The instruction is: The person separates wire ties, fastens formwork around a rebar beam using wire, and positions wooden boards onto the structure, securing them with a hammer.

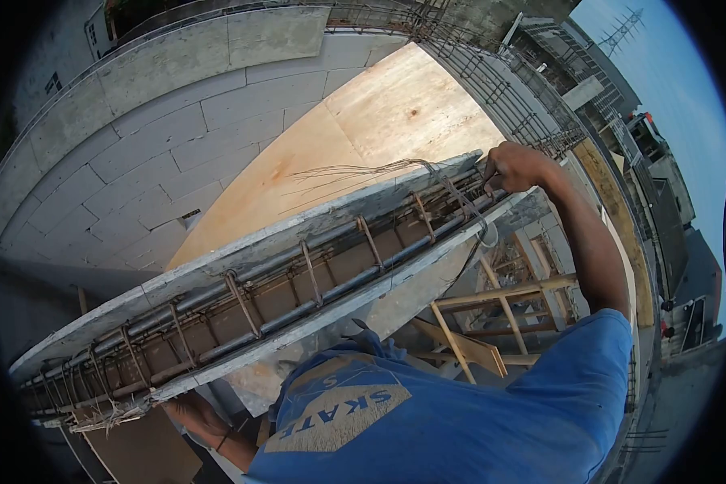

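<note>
My right hand [515, 169] is at the upper end of a long beam form, its fingers bent down and pressed together among the steel bars. What they pinch, if anything, is too small to tell. Beside it a bundle of thin tie wires [407, 164] is draped over the form's boards, with its bent end hanging over the near side. Inside the form lies a rebar cage [305, 273] of long bars and square stirrups. My left hand [195, 415] is at the underside of the near form board [290, 332], toward the lower left; its fingertips are hidden.
Behind the form stretch a plywood sheet [411, 105] and a grey block wall [169, 161]. More rebar [500, 85] runs along the top right. Below on the right are wooden poles [508, 292] and a drop to a lower level. Rooftops stand beyond.
</note>
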`<state>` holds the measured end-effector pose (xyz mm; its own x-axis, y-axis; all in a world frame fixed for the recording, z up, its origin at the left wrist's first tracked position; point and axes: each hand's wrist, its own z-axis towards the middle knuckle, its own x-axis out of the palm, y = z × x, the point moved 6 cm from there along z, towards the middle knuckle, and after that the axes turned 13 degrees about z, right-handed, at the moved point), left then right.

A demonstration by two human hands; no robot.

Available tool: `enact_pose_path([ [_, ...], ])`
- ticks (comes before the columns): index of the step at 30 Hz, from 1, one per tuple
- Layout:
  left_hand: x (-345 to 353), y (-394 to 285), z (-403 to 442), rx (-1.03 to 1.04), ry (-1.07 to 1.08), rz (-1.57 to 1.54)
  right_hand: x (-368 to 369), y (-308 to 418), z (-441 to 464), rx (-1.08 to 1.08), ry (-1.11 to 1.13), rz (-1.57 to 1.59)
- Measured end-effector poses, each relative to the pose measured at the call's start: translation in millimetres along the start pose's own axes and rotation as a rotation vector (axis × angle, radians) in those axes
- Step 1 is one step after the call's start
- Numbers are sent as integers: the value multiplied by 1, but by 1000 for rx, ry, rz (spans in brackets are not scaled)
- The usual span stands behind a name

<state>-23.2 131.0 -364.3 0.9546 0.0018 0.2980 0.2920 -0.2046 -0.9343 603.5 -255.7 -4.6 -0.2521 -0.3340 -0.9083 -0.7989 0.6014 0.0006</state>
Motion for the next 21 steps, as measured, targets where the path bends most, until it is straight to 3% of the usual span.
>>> enact_pose_path([
  [11, 8, -9, -6, -26, -2, -81, -63, -4, -58, -14, -89, 37],
  [13, 5, -6, -3, -20, 3, -72, -69, -22, -71, 138, -49, 168],
  [15, -2, 0, 2, -10, 12, -68, -78, -27, -88, 62, -90, 182],
  [17, -5, 4, 5, -15, 11, -88, -82, -25, -112, 192, -78, 402],
  [21, 6, -3, 0, -22, 21, -71, -64, -55, -153, 194, -279, 606],
])
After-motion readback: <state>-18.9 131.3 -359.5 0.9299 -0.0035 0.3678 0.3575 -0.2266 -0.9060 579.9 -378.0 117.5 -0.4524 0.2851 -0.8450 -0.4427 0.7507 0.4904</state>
